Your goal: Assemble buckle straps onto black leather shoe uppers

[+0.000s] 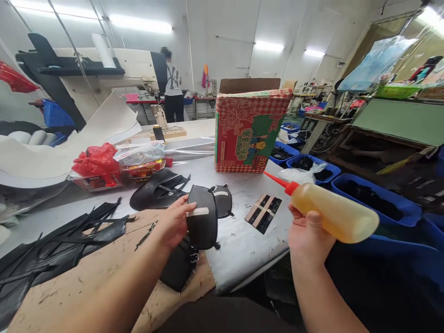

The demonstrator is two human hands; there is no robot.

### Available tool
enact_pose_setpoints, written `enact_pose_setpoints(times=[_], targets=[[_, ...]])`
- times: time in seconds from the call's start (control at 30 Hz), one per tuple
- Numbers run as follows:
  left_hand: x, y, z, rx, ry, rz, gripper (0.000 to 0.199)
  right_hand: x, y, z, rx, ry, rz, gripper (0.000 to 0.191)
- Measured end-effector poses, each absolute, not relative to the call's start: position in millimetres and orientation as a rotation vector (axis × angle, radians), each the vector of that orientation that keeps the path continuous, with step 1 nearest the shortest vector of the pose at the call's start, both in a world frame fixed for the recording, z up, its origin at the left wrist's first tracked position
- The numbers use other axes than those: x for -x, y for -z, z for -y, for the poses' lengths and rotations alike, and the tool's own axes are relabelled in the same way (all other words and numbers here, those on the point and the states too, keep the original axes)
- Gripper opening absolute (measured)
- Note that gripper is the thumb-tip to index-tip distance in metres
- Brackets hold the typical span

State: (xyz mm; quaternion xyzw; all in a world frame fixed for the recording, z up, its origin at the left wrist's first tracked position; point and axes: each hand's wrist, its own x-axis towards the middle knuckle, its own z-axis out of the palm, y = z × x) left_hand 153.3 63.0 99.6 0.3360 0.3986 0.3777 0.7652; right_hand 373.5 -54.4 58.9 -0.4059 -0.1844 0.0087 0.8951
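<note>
My left hand [175,222] grips a black leather piece [202,231] by its left edge, holding it above the table. A pale strip [198,212] lies across that piece. Around a squeeze bottle [335,213] of yellowish liquid the fingers of my right hand [307,231] are closed. The bottle lies tilted, its red nozzle [279,181] pointing left. Behind the held piece is a similar black piece [223,200] with small buckles, and another black piece [177,268] lies below. A small panel with black and tan strips [263,212] rests between my hands.
A red and green carton [246,134] stands at the table's back. Black straps [65,240] and a black leather part [156,189] lie left, near a red plastic bag [97,162]. Blue bins [378,196] stand on the right. A person [173,88] stands in the background.
</note>
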Motion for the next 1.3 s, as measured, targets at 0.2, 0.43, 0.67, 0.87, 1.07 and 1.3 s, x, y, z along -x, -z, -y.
enact_pose_setpoints(times=[0.2,0.43,0.67,0.87,1.07,1.3], targets=[[-232.2,-72.6,-63.2,-0.589,-0.919,-0.944,0.014,-408.0,-46.6,76.8,0.801,-0.171,0.111,0.057],[-270.8,-54.4,-55.8,-0.491,-0.951,-1.05,0.006,-416.5,-38.7,93.0,0.794,-0.192,0.111,0.054],[-178.9,-61.3,-34.0,-0.946,-0.708,-0.918,0.025,-417.1,-33.4,89.4,0.805,-0.265,0.082,0.056],[-75.9,-99.5,-62.3,-1.812,-0.561,-1.248,0.024,-387.5,-30.9,76.1,0.796,-0.538,0.108,0.056],[-52.4,-71.4,-52.5,-2.394,-0.212,-1.087,0.054,-342.3,-24.8,63.4,0.774,-0.844,0.13,0.049],[-58.3,-66.1,-58.3,-2.549,-0.255,-0.923,0.016,-311.4,-26.8,66.8,0.773,-0.946,0.342,0.045]])
